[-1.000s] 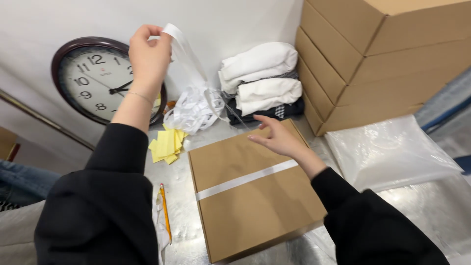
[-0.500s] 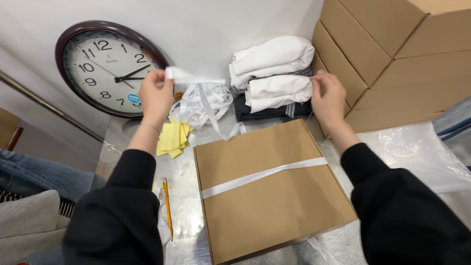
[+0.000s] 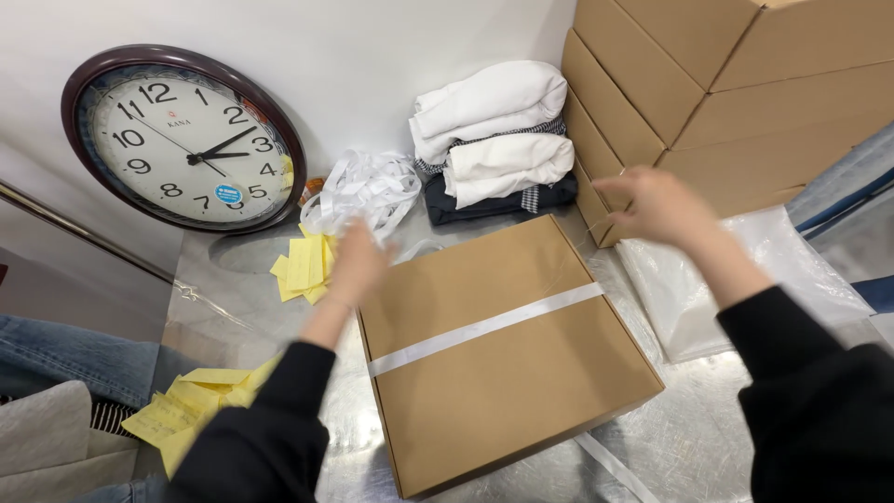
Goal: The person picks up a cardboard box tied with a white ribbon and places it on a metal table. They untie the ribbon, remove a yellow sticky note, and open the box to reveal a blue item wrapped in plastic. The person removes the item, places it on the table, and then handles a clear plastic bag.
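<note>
The box [image 3: 503,359] lies flat on the metal table [image 3: 670,447], close to the person, and one white strap [image 3: 484,326] already crosses its lid from the left edge to the right edge. The lid looks closed and the strap looks tight and flat, so this one band seems to be done. No second band crossing it is visible, and a loose piece of white strap [image 3: 615,466] lies on the table at the front corner of the box. The left hand [image 3: 358,261] is blurred, just above the far left corner of the box and near the heap of loose straps [image 3: 363,186]; the fingers seem half closed, but if they hold anything cannot be told. The right hand [image 3: 656,205] is also blurred, raised over the far right corner, between the box and the stacked cartons [image 3: 708,102]. Its fingers are spread and bent, and a very thin shiny line at the box edge below it may be a thread or film, but a hold on it cannot be confirmed. Behind the box lie folded clothes [image 3: 494,140], a wall clock [image 3: 182,140] leans on the wall, yellow papers [image 3: 303,265] are beside the left hand, and a plastic bag [image 3: 745,279] lies at the right.
</note>
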